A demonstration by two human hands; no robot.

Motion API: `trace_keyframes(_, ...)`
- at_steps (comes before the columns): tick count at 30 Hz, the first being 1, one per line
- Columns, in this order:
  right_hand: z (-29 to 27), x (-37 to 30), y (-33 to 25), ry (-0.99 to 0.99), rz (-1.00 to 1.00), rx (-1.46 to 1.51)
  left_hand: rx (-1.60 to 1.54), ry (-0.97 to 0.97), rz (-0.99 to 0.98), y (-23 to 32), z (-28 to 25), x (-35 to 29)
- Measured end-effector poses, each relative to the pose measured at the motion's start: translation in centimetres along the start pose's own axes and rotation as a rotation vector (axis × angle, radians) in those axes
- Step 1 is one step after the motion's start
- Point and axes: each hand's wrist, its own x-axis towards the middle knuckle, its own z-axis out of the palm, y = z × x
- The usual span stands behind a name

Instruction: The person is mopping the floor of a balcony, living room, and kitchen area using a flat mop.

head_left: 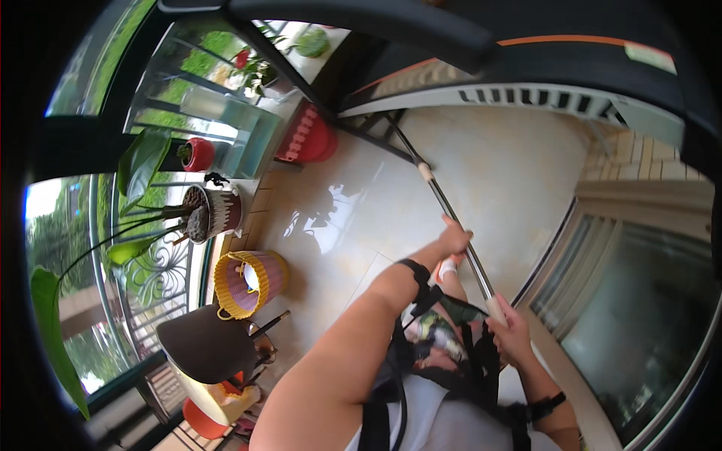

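A long telescopic metal pole (447, 201) slants across the tiled floor, with a pale collar partway along it and a pale grip at its near end. My left hand (454, 236) is closed round its middle. Lower down, my right hand (511, 332) wraps the pale grip. The pole's far end runs in under a black exercise machine (519, 64), apparently a treadmill, with an orange stripe and a white side panel. What is fixed to that end is hidden there, so its kind cannot be made out.
To the left stand a yellow-rimmed woven basket (283, 274), a dark brown chair (199, 342) and a red bucket-like container (312, 137). Potted plants (226, 210) and a glass tank (252, 143) line the window ledge. A sliding glass door (632, 316) borders the right side.
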Motion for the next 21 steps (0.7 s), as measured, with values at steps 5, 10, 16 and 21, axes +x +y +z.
trace_keyframes(5, 0.0, 6.1, 0.2, -0.069, -0.101, -0.064, -0.023, 0.132, 0.043, 1.6, -2.5, 2.4)
trace_keyframes(10, -3.5, 11.2, -0.8, -0.134, 0.045, -0.13, -0.053, 0.086, -0.014, 3.8, -1.2, 6.4)
trace_keyframes(16, -8.3, 16.0, 0.9, -0.154, 0.039, -0.151, -0.01, 0.314, -0.048, 4.5, 3.5, 10.0)
trace_keyframes(21, -12.2, 12.1, 4.7, -0.195, 0.164, -0.197, -0.174, 0.395, -0.012, 0.0, 10.5, 7.7)
